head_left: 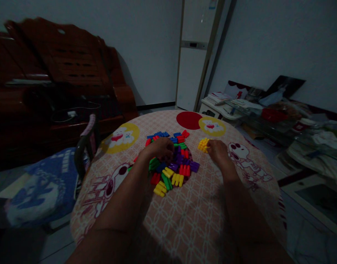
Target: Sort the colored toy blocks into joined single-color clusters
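A pile of plastic building blocks (184, 170) in red, yellow, green, blue and purple lies in the middle of the round table. My left hand (162, 149) reaches into the pile with its fingers curled downward. Whatever it pinches is hidden beneath the fingers. To the right of the pile, a small cluster of yellow blocks (203, 145) sits apart from the rest. My right hand (218, 151) has its fingertips closed on the right side of that cluster.
A patterned cloth (185, 216) covers the table (201, 234). At left stands a chair with a blue cushion (47, 187), before a wooden bench (75, 69). Cluttered glass-topped furniture (284, 128) runs along the right wall. A tall white cabinet unit (192, 73) stands behind.
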Motion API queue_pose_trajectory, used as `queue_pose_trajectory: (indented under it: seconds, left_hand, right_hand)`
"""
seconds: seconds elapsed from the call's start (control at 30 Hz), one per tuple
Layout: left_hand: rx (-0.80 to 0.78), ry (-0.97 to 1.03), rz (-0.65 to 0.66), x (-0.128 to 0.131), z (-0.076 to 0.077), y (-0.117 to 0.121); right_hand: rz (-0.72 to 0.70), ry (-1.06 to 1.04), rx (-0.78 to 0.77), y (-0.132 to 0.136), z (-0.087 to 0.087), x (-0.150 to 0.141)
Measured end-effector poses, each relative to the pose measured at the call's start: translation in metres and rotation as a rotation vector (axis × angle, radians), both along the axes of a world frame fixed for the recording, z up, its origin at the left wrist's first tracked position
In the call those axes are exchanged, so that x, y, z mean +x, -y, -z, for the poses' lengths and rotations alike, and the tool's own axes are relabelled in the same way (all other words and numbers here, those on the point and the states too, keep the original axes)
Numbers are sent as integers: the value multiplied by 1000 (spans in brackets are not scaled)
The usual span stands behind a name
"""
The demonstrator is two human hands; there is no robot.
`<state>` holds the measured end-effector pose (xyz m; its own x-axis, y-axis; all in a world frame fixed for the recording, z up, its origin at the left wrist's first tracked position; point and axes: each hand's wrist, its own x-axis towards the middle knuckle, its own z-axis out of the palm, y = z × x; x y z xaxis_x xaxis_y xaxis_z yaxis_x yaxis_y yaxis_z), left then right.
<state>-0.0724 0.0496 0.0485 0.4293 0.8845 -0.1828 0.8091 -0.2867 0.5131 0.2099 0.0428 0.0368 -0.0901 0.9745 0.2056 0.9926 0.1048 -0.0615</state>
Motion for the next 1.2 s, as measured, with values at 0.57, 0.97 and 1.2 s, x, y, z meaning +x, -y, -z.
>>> queue_pose_trajectory:
  seconds: [0.57,0.97,1.2]
  left_hand:
    - [269,110,-135,-21,-17,1]
    - [111,403,-35,-3,-7,-1]
    - [-252,656,153,15,-2,7]
  right_hand:
    - [-717,-35,-241,69,19,-119]
    - [-690,-282,-298,61,-7,-98]
    - [-464,-868,-247,22,-9,-57]
